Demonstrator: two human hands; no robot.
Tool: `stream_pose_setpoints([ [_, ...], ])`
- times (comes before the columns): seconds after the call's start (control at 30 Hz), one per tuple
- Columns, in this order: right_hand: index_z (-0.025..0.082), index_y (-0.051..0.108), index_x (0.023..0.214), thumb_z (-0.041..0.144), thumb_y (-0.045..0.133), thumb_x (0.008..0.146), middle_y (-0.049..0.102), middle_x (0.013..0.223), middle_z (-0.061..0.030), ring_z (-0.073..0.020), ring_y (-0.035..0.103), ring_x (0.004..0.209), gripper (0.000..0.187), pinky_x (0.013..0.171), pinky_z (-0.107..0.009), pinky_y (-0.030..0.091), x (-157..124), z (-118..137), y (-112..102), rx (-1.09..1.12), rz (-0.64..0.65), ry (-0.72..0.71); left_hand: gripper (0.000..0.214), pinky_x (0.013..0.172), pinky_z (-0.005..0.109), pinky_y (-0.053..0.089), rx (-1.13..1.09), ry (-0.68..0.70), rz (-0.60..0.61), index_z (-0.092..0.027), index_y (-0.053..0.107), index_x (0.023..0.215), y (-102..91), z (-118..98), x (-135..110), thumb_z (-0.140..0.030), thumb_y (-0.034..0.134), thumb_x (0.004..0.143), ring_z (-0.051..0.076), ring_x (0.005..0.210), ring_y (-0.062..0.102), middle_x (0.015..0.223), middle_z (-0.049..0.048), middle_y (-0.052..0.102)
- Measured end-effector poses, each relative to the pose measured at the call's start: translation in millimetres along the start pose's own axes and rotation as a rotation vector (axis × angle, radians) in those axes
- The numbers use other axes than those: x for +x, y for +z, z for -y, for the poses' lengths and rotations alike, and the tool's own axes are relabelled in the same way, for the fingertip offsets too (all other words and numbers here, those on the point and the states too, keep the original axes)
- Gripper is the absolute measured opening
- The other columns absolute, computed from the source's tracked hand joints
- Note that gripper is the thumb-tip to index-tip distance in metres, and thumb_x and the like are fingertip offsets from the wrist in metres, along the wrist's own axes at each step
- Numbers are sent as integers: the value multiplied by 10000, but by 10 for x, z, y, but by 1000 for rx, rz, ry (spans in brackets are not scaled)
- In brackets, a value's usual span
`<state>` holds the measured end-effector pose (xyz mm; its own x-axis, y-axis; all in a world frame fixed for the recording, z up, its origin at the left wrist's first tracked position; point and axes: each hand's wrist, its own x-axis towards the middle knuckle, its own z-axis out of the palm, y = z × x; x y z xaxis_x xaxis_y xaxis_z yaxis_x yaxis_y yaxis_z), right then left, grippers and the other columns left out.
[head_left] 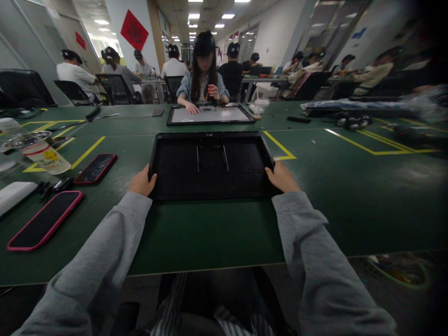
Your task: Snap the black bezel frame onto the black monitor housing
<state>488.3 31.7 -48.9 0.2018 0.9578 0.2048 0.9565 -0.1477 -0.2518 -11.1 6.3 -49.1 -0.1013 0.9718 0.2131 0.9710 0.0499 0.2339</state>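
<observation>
A black rectangular plastic shell (175, 172), like the back cover of a monitor, is in front of me at the green table with its hollow inner side facing me. Two thin metal strips run along its raised middle part. My left hand (143, 182) grips its left edge, thumb over the rim. At the opposite edge my right hand (283, 177) holds it the same way. The fingers behind the shell are hidden. I cannot tell whether its lower edge rests on the table (210, 233).
To the left lie two phones (45, 221) in red-pink cases, a white box-like device (16, 196) and a bottle (47, 156). Across the table a co-worker (205, 74) holds an orange-handled tool over a flat panel (217, 114). A plastic-wrapped bundle (350, 108) lies at the right.
</observation>
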Motion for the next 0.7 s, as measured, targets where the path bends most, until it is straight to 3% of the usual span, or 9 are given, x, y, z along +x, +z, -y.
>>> stream_pose_setpoints([
  [0.7, -4, 460, 1272, 325, 417, 938, 589, 1218, -287, -352, 593, 1113, 471, 915, -428, 458, 9, -12, 17, -13, -4, -16, 626, 975, 417, 447, 8, -11, 11, -83, 348, 1452, 17, 19, 15, -407, 373, 917, 300, 1143, 598, 1299, 189, 597],
])
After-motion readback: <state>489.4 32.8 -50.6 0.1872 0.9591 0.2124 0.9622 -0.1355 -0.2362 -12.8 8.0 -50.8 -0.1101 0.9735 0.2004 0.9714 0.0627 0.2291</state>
